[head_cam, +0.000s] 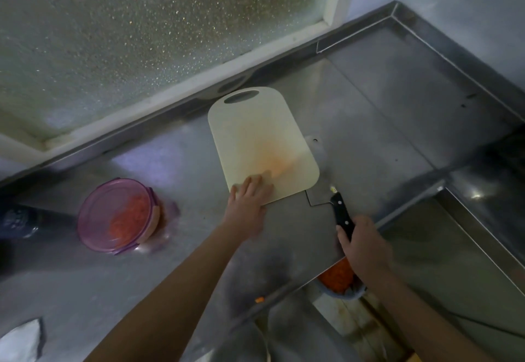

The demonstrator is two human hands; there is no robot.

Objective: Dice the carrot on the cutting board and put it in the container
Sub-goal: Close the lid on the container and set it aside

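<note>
A pale cutting board (255, 134) lies on the steel counter (199, 248), with only an orange smear (277, 164) near its front edge. My left hand (250, 199) rests flat on the board's front left corner, fingers spread. My right hand (362, 245) grips the black handle of a cleaver (321, 191); its broad blade lies flat beside the board's right edge. A round container (119, 215) with a purple lid stands at the left and holds diced carrot. One small carrot bit (259, 300) lies near the counter's front edge.
A blue bowl (341, 285) with orange pieces sits below the counter's edge, under my right wrist. A frosted window (142, 35) runs behind the counter. A dark object (20, 219) lies at the far left and a white sheet (20, 341) at the bottom left. A steel sink (468, 262) opens at the right.
</note>
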